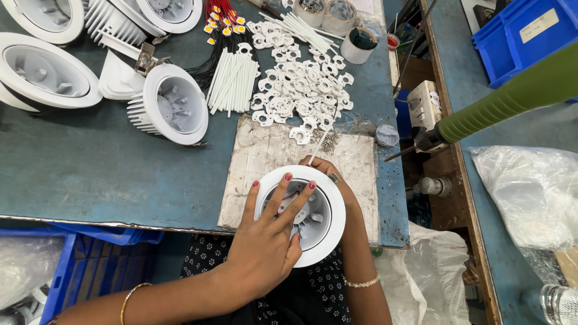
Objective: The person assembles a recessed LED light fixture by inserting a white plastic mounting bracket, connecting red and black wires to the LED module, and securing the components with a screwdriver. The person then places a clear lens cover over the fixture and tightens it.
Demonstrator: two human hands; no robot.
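Resting spread over a round white plastic downlight housing point(307, 215), the left hand point(265, 241) presses its open fingers into the bowl. The right hand point(330, 176) curls closed around the housing's far rim. The housing sits on a worn whitish mat point(265, 150) at the blue-green workbench point(90, 162) edge.

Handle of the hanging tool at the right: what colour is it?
Green, a ribbed grip with a dark tip; the head view, the only one, shows it clearly.
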